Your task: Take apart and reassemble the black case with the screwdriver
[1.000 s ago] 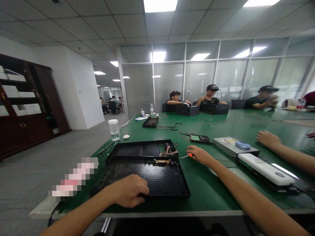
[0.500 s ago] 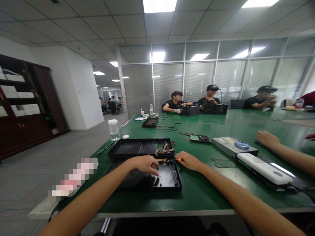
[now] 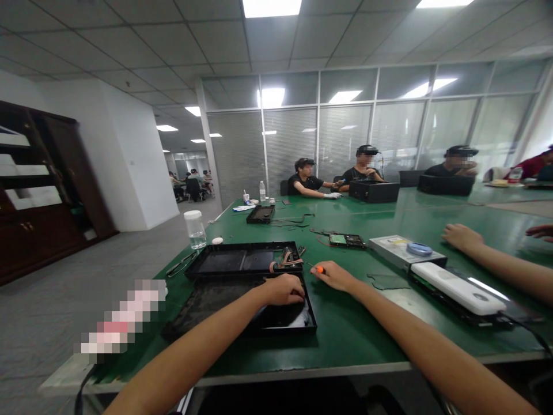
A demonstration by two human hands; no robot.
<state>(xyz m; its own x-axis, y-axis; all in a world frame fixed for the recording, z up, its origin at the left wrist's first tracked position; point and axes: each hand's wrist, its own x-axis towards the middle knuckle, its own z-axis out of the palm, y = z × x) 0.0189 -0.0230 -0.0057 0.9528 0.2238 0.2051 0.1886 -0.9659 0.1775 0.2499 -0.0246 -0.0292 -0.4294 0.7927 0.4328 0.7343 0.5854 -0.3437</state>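
Note:
A black plastic case lies open before me, with its far half [image 3: 235, 262] holding a bundle of wires [image 3: 287, 259] at the right end. Over the right part of its near half [image 3: 276, 320] is my left hand [image 3: 285, 289], fingers curled down and closed near the inner surface; whatever may be in them is hidden. Just right of the case, my right hand [image 3: 332, 275] grips a screwdriver [image 3: 320, 270] with an orange handle. Its thin shaft points left toward the corner between the two halves, and the tip is too small to place exactly.
Left of the case stand a clear bottle [image 3: 196, 230] and a pair of pliers-like tools [image 3: 179, 264]. To the right lie a metal drive [image 3: 406, 252], a blue ring of tape [image 3: 419, 249], a white device [image 3: 460, 291] and a circuit board [image 3: 345, 240]. A co-worker's arm [image 3: 496, 256] reaches in.
My left hand has moved right across the near half, its fingers curling in. My right hand has drawn the screwdriver back from the case edge. The view has shifted slightly.

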